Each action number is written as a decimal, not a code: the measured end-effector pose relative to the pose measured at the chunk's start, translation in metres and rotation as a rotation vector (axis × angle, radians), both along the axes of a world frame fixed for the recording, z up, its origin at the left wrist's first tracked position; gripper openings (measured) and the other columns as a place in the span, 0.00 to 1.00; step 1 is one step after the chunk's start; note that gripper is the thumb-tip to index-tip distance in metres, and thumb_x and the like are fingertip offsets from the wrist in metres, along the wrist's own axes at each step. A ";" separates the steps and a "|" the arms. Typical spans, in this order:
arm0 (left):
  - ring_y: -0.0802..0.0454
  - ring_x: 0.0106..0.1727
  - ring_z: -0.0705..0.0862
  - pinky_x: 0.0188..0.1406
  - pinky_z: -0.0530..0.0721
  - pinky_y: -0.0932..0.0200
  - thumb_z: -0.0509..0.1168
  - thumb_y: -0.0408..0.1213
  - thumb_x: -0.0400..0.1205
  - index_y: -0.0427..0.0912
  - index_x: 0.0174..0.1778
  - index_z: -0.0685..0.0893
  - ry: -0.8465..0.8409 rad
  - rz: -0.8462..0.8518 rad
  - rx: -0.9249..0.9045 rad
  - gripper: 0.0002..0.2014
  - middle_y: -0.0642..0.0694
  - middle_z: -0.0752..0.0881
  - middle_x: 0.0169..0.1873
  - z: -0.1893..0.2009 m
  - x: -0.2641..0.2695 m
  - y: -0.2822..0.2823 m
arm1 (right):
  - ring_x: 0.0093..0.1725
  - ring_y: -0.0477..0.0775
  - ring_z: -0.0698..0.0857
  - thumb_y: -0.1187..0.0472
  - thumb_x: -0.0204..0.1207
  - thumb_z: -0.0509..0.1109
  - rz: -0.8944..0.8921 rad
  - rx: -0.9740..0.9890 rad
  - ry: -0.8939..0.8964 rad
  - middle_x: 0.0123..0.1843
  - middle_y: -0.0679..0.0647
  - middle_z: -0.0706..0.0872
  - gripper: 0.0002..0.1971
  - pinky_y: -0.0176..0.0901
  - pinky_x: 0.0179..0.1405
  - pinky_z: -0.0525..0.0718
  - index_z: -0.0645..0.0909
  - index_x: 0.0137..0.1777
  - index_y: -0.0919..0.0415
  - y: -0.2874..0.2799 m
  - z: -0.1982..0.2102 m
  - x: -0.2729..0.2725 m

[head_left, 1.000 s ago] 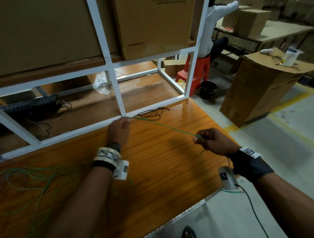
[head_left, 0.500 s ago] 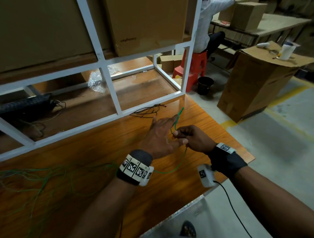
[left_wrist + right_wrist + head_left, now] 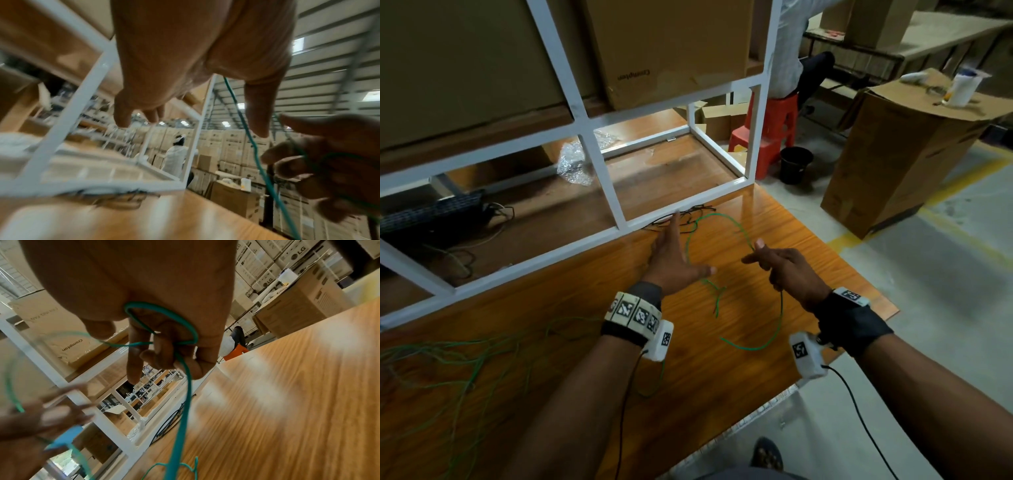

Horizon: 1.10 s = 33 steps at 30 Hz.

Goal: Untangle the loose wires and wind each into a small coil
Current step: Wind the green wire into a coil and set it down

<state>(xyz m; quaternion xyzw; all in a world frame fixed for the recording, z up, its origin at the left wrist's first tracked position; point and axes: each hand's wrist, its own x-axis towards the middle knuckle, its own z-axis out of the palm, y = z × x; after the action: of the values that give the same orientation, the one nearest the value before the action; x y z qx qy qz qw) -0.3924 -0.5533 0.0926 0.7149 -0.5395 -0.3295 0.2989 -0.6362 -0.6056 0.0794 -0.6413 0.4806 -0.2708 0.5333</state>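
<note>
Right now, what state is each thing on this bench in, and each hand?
Thin green wire: looped in the air, one small turn round the right-hand fingers.
Right hand: pinches the wire.
Left hand: flat, fingers straight, inside the loop.
Tangled green wire pile: loose on the wooden table.
Black wires: lying uncoiled by the white frame.

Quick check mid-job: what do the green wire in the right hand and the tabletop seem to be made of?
Green wire: apparently plastic-sheathed, smooth with a slight sheen; it holds springy loops, so likely a metal core, unseen. Tabletop: orange wood grain under a glossy finish that mirrors the light; whether solid wood or laminate, I cannot tell.
</note>
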 end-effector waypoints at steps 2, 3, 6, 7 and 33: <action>0.48 0.88 0.38 0.84 0.43 0.40 0.78 0.55 0.72 0.63 0.86 0.34 -0.344 -0.113 -0.222 0.62 0.51 0.41 0.88 0.017 -0.025 0.010 | 0.27 0.35 0.76 0.29 0.83 0.56 -0.044 -0.026 0.008 0.44 0.47 0.87 0.33 0.40 0.38 0.72 0.95 0.52 0.53 -0.001 0.003 0.005; 0.50 0.88 0.37 0.85 0.40 0.39 0.74 0.57 0.75 0.62 0.86 0.36 -0.494 -0.170 -0.342 0.57 0.53 0.41 0.88 0.024 -0.037 0.011 | 0.26 0.36 0.75 0.29 0.83 0.54 -0.052 -0.022 -0.002 0.39 0.43 0.86 0.35 0.39 0.36 0.71 0.95 0.51 0.54 -0.003 0.002 0.008; 0.51 0.87 0.56 0.85 0.53 0.39 0.66 0.58 0.81 0.58 0.87 0.56 -0.581 -0.341 -0.426 0.40 0.52 0.64 0.85 0.033 -0.057 0.005 | 0.30 0.50 0.72 0.23 0.82 0.50 -0.025 0.069 -0.098 0.35 0.48 0.86 0.42 0.43 0.31 0.69 0.94 0.51 0.56 -0.003 0.003 0.019; 0.54 0.80 0.71 0.80 0.66 0.48 0.68 0.56 0.81 0.57 0.83 0.67 -0.419 -0.387 -0.408 0.34 0.52 0.77 0.77 0.035 -0.059 0.003 | 0.33 0.53 0.73 0.21 0.79 0.49 -0.016 0.102 -0.144 0.42 0.53 0.90 0.44 0.46 0.33 0.71 0.94 0.53 0.57 -0.006 -0.001 0.020; 0.50 0.80 0.68 0.79 0.55 0.36 0.69 0.36 0.81 0.62 0.87 0.46 -0.405 -0.600 0.075 0.47 0.59 0.79 0.74 0.024 -0.080 0.000 | 0.35 0.47 0.83 0.90 0.75 0.63 -0.014 0.077 -0.548 0.50 0.54 0.87 0.27 0.41 0.36 0.78 0.86 0.64 0.65 0.002 -0.018 -0.038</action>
<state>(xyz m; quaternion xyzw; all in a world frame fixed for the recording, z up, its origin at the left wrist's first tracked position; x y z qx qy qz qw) -0.4729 -0.5535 0.1168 0.5861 -0.7609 -0.2740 0.0497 -0.6744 -0.6036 0.0616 -0.5200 0.3328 -0.4194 0.6655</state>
